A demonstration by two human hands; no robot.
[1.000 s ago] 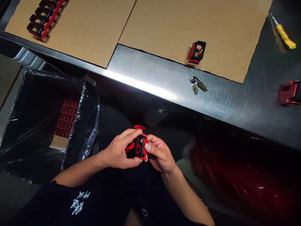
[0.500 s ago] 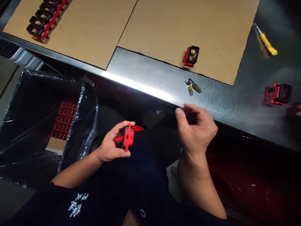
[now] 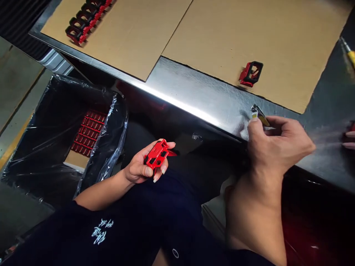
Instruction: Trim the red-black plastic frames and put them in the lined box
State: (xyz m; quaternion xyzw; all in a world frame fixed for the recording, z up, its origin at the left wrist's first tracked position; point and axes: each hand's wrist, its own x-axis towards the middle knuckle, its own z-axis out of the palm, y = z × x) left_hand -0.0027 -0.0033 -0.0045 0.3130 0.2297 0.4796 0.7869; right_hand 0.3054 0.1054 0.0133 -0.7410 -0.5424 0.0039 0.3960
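My left hand (image 3: 137, 166) holds a red and black plastic part (image 3: 157, 154) in its palm, above my lap, with its red face turned up. A thin red piece sticks out from that part's far side. My right hand (image 3: 277, 144) is blurred by motion over the steel tabletop (image 3: 199, 99). Its thumb and fingers close around small yellow-handled metal cutters (image 3: 259, 116), which are partly hidden. Another red and black part (image 3: 251, 73) lies on the cardboard sheet (image 3: 249, 40).
Several matching parts stand in a row on a cardboard sheet (image 3: 97, 48) at the top left. A black plastic-lined bin (image 3: 47, 147) below the table edge holds rows of red parts (image 3: 88, 133). A yellow-handled screwdriver (image 3: 351, 55) and a co-worker's fingers (image 3: 350, 138) show at the right edge.
My right hand has moved from the table edge onto the small cutters. My left hand has turned the red part. The view has swung, shifting everything on the table to the right.
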